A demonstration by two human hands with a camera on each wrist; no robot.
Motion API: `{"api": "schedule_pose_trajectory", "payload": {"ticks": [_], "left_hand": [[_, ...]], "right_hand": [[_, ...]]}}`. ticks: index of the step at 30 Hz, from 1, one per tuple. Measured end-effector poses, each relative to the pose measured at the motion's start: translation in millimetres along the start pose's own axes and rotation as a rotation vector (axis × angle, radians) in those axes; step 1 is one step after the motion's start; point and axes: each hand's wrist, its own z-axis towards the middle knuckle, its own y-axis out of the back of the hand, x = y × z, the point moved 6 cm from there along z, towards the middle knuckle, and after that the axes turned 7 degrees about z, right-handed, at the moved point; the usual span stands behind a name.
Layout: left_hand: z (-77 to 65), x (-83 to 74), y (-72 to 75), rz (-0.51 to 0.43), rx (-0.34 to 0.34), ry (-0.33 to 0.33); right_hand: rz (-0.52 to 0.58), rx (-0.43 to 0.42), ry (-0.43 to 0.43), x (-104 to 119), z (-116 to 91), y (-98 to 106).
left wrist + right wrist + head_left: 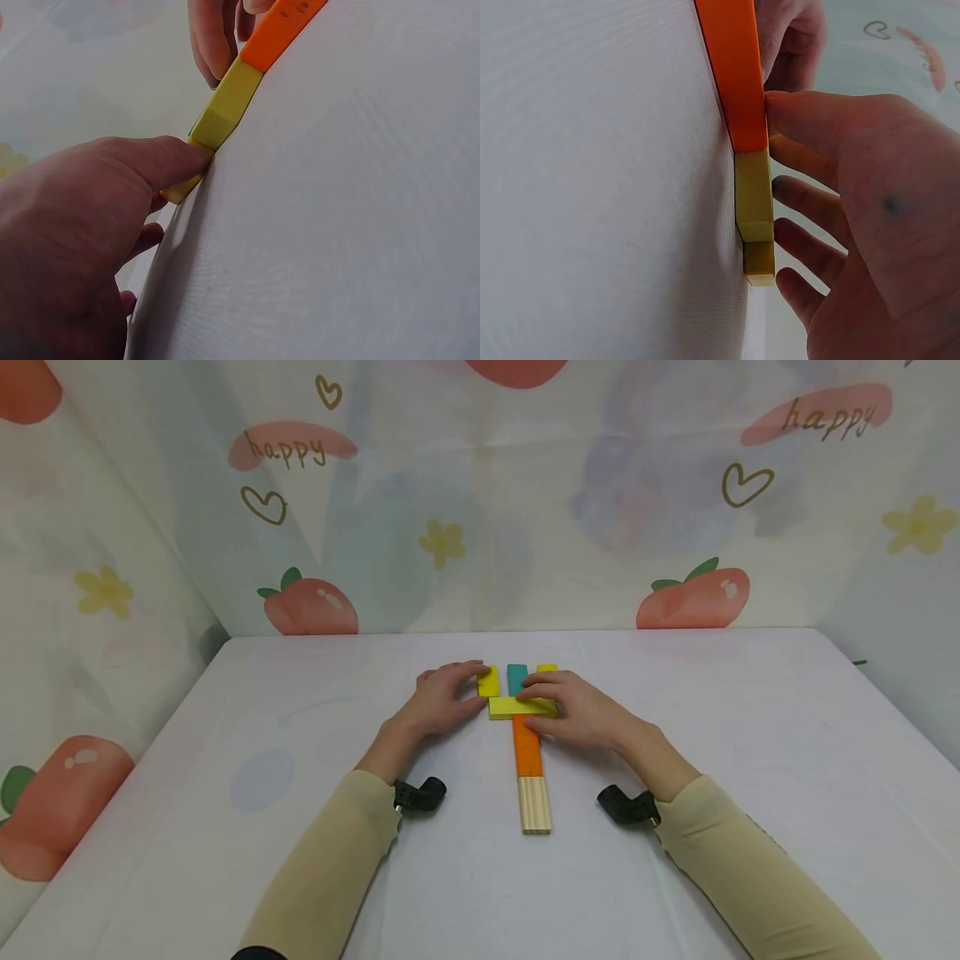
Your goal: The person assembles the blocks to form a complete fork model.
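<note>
Flat wooden blocks lie in a fork-like pattern on the table. At its upper left, my left hand (444, 697) pinches a yellow block (492, 683) between thumb and fingers; in the left wrist view the thumb (176, 161) lies against its side. My right hand (577, 708) rests over the yellow-green crossbar (501, 708), with its fingers spread and its thumb by the orange block (527, 752). A teal block (516, 678) stands above the crossbar's middle. Another yellow block (547, 667) is partly hidden behind the right hand. A plain wood block (535, 806) continues below the orange one.
A white cloth covers the table (300, 860). Behind it hangs a printed fabric backdrop (487, 485) with peaches, hearts and flowers, and another sheet (90, 677) hangs on the left. Each wrist carries a black camera mount, the left one (422, 794) and the right one (628, 806).
</note>
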Motion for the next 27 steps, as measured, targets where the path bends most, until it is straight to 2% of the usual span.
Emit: {"api": "schedule_pose_trajectory", "payload": {"ticks": [27], "left_hand": [[-0.4, -1.7, 1.1, -0.001, -0.004, -0.019]], "right_hand": [[0.007, -0.01, 0.0, 0.5, -0.3, 0.1]]}}
